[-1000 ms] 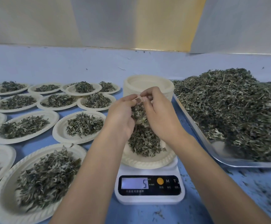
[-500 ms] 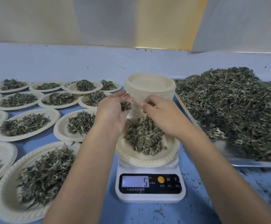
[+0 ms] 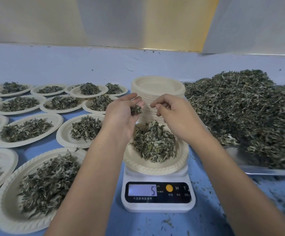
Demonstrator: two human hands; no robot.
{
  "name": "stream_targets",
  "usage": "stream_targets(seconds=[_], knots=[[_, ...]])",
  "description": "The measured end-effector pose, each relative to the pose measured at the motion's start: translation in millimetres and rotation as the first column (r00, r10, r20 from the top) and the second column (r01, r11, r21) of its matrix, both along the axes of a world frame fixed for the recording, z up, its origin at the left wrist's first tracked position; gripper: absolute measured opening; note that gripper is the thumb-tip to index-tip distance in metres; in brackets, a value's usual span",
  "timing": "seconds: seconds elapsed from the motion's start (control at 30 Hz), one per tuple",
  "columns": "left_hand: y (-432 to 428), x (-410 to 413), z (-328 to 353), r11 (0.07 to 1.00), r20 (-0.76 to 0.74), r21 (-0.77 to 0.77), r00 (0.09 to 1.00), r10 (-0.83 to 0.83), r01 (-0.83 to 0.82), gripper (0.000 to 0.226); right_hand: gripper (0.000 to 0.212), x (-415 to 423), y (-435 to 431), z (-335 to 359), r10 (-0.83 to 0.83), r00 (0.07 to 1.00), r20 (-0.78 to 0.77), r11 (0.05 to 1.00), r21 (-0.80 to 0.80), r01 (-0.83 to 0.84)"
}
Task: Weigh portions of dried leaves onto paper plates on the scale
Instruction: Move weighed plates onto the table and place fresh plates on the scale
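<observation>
My left grip (image 3: 124,116) cups a clump of dried leaves (image 3: 136,109), my right grip (image 3: 172,114) pinches fingertips on I cannot tell what, both above the heaped paper plate (image 3: 155,169) on the scale (image 3: 158,206) by the front edge of the bench (image 3: 209,217); fine-tuning the weight, I judge, so a light sprinkle next.

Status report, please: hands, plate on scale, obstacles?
Left hand holds leaf clump over plate on scale. Right hand curled, nothing seen inside. Display shows 5. No obstacle.
</observation>
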State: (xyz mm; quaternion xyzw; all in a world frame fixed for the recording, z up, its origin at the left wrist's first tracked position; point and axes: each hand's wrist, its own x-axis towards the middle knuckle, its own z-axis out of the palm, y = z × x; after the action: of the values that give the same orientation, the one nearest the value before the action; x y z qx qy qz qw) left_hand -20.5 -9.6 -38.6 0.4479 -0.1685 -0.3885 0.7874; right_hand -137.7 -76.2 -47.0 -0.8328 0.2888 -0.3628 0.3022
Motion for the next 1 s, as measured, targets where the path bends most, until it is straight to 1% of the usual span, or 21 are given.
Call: stream_targets(seconds=[0.13,0.27,0.33,0.5,0.7,0.8,0.87,1.0], knots=[[2,-3,3,0.998,-0.03,-0.032,0.998,-0.046,0.045,0.022,0.018,1,3,1,-0.004,1.0,0.013,1.0,-0.022,0.004],[2,-5,3,0.998,-0.033,-0.025,0.997,-0.063,0.062,0.021,0.028,1,8,5,0.006,0.999,0.052,0.999,-0.035,-0.004],[3,-7,4,0.997,-0.036,-0.032,0.996,-0.076,0.075,0.02,0.029,1,8,5,0.002,0.998,0.066,0.999,-0.042,0.0],[3,-9,4,0.995,-0.03,-0.035,0.995,-0.093,0.092,0.018,0.017,0,7,5,0.001,0.999,0.036,1.0,-0.026,0.0],[3,-9,3,0.997,-0.008,-0.004,0.997,-0.08,0.08,0.017,0.014,0,7,5,-0.003,0.999,0.041,1.0,-0.02,0.004],[4,-9,3,0.997,0.006,0.015,0.997,-0.078,0.078,0.018,0.008,-2,8,8,0.02,0.999,0.039,1.0,0.001,-0.02],[3,-8,3,0.996,0.029,0.043,0.997,-0.077,0.076,0.02,0.008,-5,7,11,0.064,0.997,-0.032,0.998,0.011,-0.063],[1,-5,2,0.996,0.018,0.065,0.998,-0.056,0.055,0.023,0.028,-14,2,15,0.195,0.939,-0.285,0.981,0.073,-0.182]])
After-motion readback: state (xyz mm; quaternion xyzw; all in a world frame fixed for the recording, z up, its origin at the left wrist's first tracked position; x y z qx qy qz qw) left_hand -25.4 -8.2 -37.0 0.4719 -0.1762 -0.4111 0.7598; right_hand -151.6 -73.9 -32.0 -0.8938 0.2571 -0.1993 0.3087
